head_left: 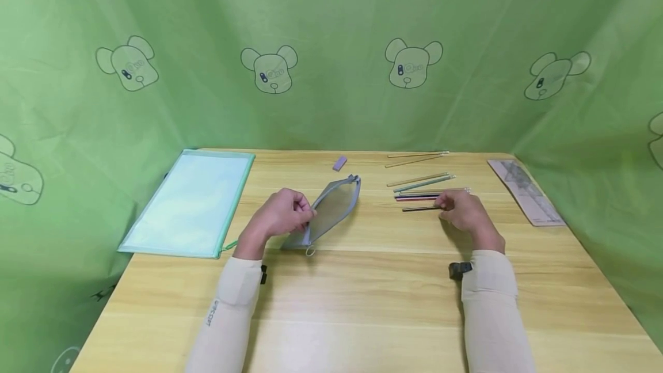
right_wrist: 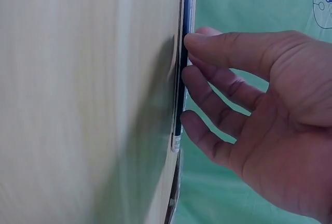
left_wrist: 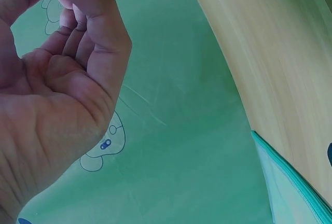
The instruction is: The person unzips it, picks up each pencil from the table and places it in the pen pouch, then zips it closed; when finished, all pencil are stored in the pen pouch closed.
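Taking the grey mesh pouch [head_left: 335, 207] as the centre of a clock face, I find it tilted up off the wooden table [head_left: 362, 315], its zipped mouth gaping. My left hand [head_left: 282, 212] is at 9 o'clock, pinching the pouch's near edge between thumb and fingers. My right hand [head_left: 463, 210] is at 3 o'clock, pinching the right-hand end of a dark pencil [head_left: 414, 209]; its other fingers curve loosely. I cannot tell whether the shaft is off the wood.

Other pencils [head_left: 425, 183] lie between 2 and 3 o'clock, the nearest of them just beyond the dark shaft, so I judge a straight upward lift safer than a sideways pull, which could roll several. A firm thumb across the shaft should stop it from swivelling. On the left, I would pinch only the edge, leaving the mouth unblocked and the ring pull [head_left: 310, 251], at 7 o'clock, hanging free.

A purple eraser [head_left: 339, 163] sits at 12 o'clock. Well apart are a green-edged folder [head_left: 189, 203] at 9 and a ruler pack [head_left: 525, 191] at 3.
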### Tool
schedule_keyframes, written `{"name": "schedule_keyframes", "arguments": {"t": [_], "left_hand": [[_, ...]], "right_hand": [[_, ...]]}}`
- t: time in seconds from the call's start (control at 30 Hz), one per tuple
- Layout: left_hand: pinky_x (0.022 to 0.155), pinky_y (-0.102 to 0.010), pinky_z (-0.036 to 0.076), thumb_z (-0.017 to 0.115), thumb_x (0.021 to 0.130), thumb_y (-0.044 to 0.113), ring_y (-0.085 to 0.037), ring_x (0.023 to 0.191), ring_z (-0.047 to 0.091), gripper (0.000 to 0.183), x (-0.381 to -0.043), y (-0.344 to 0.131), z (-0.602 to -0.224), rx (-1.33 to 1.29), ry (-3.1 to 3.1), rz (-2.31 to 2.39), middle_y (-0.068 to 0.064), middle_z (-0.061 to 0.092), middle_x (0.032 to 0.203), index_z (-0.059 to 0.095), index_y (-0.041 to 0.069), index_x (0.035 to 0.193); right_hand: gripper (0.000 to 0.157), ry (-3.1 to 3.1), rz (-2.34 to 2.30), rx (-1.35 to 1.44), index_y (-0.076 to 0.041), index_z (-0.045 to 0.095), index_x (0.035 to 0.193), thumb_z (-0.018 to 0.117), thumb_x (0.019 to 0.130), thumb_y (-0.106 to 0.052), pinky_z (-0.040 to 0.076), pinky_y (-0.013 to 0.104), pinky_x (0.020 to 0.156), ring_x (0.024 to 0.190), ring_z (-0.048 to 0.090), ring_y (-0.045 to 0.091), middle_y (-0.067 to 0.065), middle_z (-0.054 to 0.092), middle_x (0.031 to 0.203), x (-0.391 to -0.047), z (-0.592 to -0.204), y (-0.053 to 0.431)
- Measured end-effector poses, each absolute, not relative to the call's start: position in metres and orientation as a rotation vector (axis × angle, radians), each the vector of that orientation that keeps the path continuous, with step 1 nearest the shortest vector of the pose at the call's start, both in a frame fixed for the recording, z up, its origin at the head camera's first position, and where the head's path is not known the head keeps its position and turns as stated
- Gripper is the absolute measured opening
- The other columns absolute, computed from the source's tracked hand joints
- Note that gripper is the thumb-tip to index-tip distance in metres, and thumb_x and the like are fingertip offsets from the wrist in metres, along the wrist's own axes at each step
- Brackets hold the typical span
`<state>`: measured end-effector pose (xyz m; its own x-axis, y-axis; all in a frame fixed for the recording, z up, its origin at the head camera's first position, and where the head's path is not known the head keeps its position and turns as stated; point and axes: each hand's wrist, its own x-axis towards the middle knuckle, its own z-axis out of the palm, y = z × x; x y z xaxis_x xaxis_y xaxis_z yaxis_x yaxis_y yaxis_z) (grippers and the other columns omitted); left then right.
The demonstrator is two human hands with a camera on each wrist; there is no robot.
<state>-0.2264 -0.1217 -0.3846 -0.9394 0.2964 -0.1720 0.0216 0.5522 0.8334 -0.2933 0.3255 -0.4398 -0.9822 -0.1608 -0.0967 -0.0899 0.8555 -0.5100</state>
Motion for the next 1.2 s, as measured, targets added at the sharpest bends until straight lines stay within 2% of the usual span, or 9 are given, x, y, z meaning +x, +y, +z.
{"name": "schedule_keyframes", "arguments": {"t": [0.17,0.37,0.53,0.7,0.83,0.97,1.07,1.2], "left_hand": [[0.069,-0.041,0.063,0.072,0.102,0.016,-0.038,0.083,0.078,0.017,-0.225,-0.121,-0.381,0.248,2.495,1.330,-0.008,0.074,0.083,0.072,0.002,0.093],[0.061,-0.028,0.055,0.072,0.102,0.016,-0.040,0.085,0.078,0.017,-0.225,-0.121,-0.382,0.269,2.503,1.324,-0.007,0.075,0.083,0.073,0.001,0.095],[0.061,-0.026,0.054,0.072,0.102,0.017,-0.033,0.080,0.077,0.017,-0.225,-0.121,-0.384,0.282,2.500,1.316,-0.007,0.074,0.083,0.073,0.002,0.094],[0.064,-0.026,0.054,0.072,0.102,0.017,-0.027,0.076,0.076,0.016,-0.224,-0.121,-0.383,0.285,2.491,1.316,-0.007,0.075,0.084,0.073,0.003,0.093],[0.066,-0.026,0.055,0.072,0.102,0.016,-0.025,0.075,0.076,0.016,-0.224,-0.121,-0.383,0.295,2.496,1.318,-0.008,0.075,0.084,0.073,0.002,0.093],[0.066,-0.026,0.055,0.072,0.102,0.017,-0.025,0.074,0.076,0.017,-0.225,-0.122,-0.385,0.300,2.502,1.319,-0.008,0.075,0.085,0.073,0.002,0.093],[0.066,-0.026,0.054,0.072,0.102,0.017,-0.027,0.075,0.076,0.018,-0.226,-0.122,-0.385,0.302,2.501,1.319,-0.008,0.075,0.085,0.073,0.000,0.095],[0.066,-0.026,0.053,0.071,0.102,0.016,-0.029,0.077,0.077,0.019,-0.226,-0.122,-0.385,0.300,2.498,1.314,-0.008,0.075,0.085,0.073,-0.002,0.097]], "right_hand": [[0.024,2.891,-0.749,-0.179,0.001,0.071,0.119,0.072,0.095,0.002,0.053,0.057,0.095,0.109,0.063,0.042,0.025,0.069,0.116,-0.294,-0.441,0.327],[0.020,2.893,-0.718,-0.175,0.001,0.073,0.113,0.072,0.094,0.004,0.054,0.060,0.098,0.108,0.066,0.043,0.026,0.072,0.114,-0.292,-0.442,0.328],[0.010,2.897,-0.698,-0.153,-0.002,0.074,0.102,0.072,0.094,0.003,0.055,0.057,0.092,0.103,0.065,0.040,0.024,0.074,0.111,-0.290,-0.440,0.328],[0.007,2.899,-0.649,-0.132,-0.004,0.076,0.098,0.071,0.094,0.000,0.053,0.058,0.091,0.103,0.063,0.042,0.024,0.073,0.114,-0.289,-0.437,0.328],[0.007,2.897,-0.613,-0.113,-0.005,0.075,0.098,0.070,0.095,-0.002,0.047,0.070,0.096,0.105,0.062,0.044,0.024,0.073,0.115,-0.289,-0.435,0.329],[0.009,2.862,-0.609,-0.096,-0.006,0.074,0.099,0.069,0.094,-0.002,0.035,0.083,0.103,0.108,0.061,0.045,0.022,0.072,0.116,-0.288,-0.433,0.329],[0.010,2.808,-0.627,-0.096,-0.006,0.073,0.102,0.068,0.095,-0.003,0.043,0.075,0.101,0.108,0.059,0.042,0.021,0.070,0.116,-0.287,-0.431,0.327],[0.006,2.752,-0.653,-0.172,-0.005,0.072,0.102,0.070,0.097,-0.006,0.052,0.052,0.090,0.103,0.059,0.034,0.017,0.069,0.112,-0.286,-0.431,0.324]]}}
